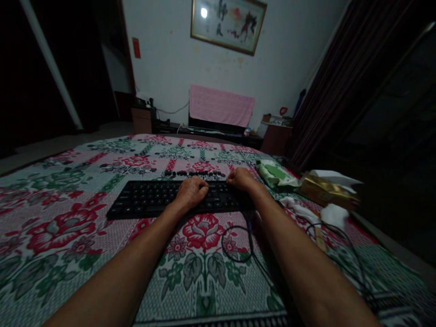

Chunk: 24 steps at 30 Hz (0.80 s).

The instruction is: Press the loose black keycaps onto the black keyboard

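Observation:
A black keyboard (143, 197) lies on the flowered cloth in front of me, its cable side toward me. My left hand (192, 190) rests over its middle, fingers curled together; whatever is between them is hidden. Over the right part of the keyboard, near its far edge, my right hand (240, 178) has its fingertips pinched together, and anything held there is too small to make out. Just beyond the keyboard runs a row of small black pieces (194, 173), which look like loose keycaps. Its right end is close to my right fingertips.
A black cable (250, 245) loops toward me between my forearms. To the right are a green and white packet (277, 175), a gold tissue box (323, 188) and crumpled white tissue (334, 215). A pink towel (221, 105) hangs over a screen by the far wall.

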Each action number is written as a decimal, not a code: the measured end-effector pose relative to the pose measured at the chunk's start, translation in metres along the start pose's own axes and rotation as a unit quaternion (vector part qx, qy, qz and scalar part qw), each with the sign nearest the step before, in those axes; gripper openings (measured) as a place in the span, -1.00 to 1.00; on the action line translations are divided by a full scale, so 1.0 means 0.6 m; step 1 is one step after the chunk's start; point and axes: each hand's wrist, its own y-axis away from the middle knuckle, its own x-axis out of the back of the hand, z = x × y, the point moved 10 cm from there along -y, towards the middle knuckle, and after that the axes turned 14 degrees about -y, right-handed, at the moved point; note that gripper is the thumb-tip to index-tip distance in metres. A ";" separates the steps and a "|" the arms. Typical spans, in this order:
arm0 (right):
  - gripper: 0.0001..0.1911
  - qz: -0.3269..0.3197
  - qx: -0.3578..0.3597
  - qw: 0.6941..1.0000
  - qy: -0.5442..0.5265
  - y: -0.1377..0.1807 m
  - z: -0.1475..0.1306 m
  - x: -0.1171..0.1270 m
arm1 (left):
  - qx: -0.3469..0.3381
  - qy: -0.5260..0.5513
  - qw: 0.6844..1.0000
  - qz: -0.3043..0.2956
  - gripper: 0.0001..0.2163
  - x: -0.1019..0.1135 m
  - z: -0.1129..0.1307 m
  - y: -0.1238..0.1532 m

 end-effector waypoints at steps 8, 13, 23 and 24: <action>-0.71 0.017 0.036 0.997 0.060 0.009 -0.026 0.005 | -0.009 -0.006 1.000 0.005 -0.75 0.002 0.005 0.001; -0.72 -0.009 0.032 0.999 0.036 0.000 -0.022 0.001 | -0.016 -0.024 1.000 0.001 -0.76 0.002 0.008 0.001; -0.70 0.004 0.028 0.997 0.074 0.007 -0.036 0.000 | -0.023 -0.030 0.999 0.003 -0.76 0.003 0.011 0.002; -0.69 0.000 0.026 0.997 0.074 0.006 -0.038 -0.001 | -0.024 -0.034 0.999 0.002 -0.76 0.003 0.012 0.003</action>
